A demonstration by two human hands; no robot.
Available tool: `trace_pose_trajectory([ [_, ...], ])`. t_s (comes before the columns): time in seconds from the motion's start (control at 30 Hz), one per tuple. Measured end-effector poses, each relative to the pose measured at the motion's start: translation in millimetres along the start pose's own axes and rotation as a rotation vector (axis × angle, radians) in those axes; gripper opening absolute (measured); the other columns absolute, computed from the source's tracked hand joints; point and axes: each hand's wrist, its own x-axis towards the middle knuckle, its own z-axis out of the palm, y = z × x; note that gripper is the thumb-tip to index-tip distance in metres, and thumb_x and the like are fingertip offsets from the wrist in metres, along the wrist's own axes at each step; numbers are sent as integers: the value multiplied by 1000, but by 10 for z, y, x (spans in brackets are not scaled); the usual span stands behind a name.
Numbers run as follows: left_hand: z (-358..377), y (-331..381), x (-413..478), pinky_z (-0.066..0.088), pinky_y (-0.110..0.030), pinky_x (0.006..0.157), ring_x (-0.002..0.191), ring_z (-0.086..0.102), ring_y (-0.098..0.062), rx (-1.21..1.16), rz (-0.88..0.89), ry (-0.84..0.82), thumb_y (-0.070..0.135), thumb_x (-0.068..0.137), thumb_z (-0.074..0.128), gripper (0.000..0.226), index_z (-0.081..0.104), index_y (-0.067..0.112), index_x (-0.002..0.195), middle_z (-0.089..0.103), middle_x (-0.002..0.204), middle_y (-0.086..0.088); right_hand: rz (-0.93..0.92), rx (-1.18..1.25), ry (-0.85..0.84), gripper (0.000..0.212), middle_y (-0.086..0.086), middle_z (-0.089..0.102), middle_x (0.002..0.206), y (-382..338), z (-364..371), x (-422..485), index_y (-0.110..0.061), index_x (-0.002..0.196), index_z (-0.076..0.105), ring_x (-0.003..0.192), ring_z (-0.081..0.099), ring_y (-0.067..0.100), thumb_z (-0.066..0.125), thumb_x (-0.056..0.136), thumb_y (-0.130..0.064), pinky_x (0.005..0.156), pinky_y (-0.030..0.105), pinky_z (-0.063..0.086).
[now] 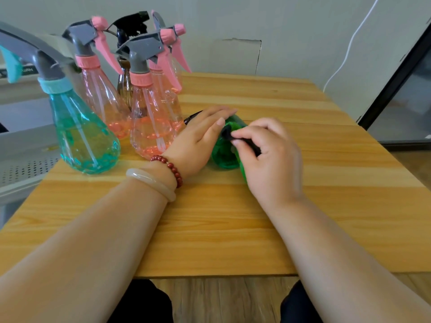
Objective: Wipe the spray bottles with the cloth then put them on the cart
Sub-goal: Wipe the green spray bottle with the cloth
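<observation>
A green spray bottle (224, 157) lies on its side in the middle of the wooden table (233, 229). My left hand (198, 141) rests on its upper part with fingers stretched out over it. A dark tip (192, 116), apparently its sprayer, pokes out beyond the fingers. My right hand (268, 159) pinches a small black cloth (227, 133) between thumb and fingers and holds it against the green bottle. Much of the bottle is hidden under both hands.
Upright at the table's left stand a teal bottle (81, 136), three pink bottles (151, 129) (102, 101) (169, 94) and a brown bottle with a black sprayer (124, 85). A grey perforated metal shelf (23, 166) lies left of the table. A wall is behind.
</observation>
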Motion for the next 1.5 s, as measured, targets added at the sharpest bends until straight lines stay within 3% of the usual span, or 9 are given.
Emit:
trace_pose_trajectory([
  [0.1,-1,1,11,18,3,102,126,34,8,-17,-18,-9,20,109,30,37,52,27,138,43,141,11,18,3,3,8,-2,67,91,-34,14,-4,-14,86,76,80,63,19,72,80,-11,65,33,49],
  [0.23,-11,-15,14,16,4,101,127,33,8,-16,-32,-19,24,109,30,36,50,33,137,41,143,13,-32,-5,-187,7,-5,68,86,-66,72,-60,-17,79,76,74,64,19,70,77,-13,59,29,49],
  [0.43,-21,0,16,15,6,98,127,31,9,-16,-46,-39,26,109,30,36,49,33,139,39,141,16,56,21,46,7,-2,68,91,5,16,-2,-13,86,76,81,64,16,72,81,-10,68,31,49],
  [0.63,-41,10,9,14,6,101,128,29,11,-11,-33,-35,23,109,30,38,49,27,142,39,140,17,-6,-43,-218,8,-9,66,85,3,59,-51,-20,79,76,72,60,17,71,78,-14,56,26,43],
  [0.83,-31,-4,11,14,3,104,134,28,7,-23,-56,-53,28,108,32,37,47,32,142,38,143,17,93,6,43,11,-2,65,93,21,-7,7,-16,91,76,83,61,14,72,81,-13,70,26,47],
  [1.03,-34,2,22,14,5,102,127,27,14,-50,-60,-68,24,109,31,37,47,30,141,38,139,19,-81,-101,-305,11,-9,63,86,0,70,-63,-24,86,78,75,60,17,73,79,-18,57,24,40],
  [1.2,-44,0,23,14,3,103,131,27,10,-23,-57,-76,27,108,32,37,46,32,142,37,140,20,66,3,41,11,-3,66,93,25,-17,9,-17,91,77,83,62,14,72,82,-14,70,27,48],
  [1.4,-61,7,28,14,7,99,127,27,14,-41,-53,-78,24,108,33,37,47,29,142,38,140,18,-63,-41,-223,11,-8,66,87,4,58,-44,-21,85,78,79,62,19,72,80,-14,62,29,46],
  [1.5,-71,11,28,14,8,98,125,27,16,-36,-49,-81,23,108,33,37,47,27,142,37,140,17,-64,-63,-163,10,-6,66,86,16,50,-46,-19,84,78,78,61,19,72,79,-13,62,30,44],
])
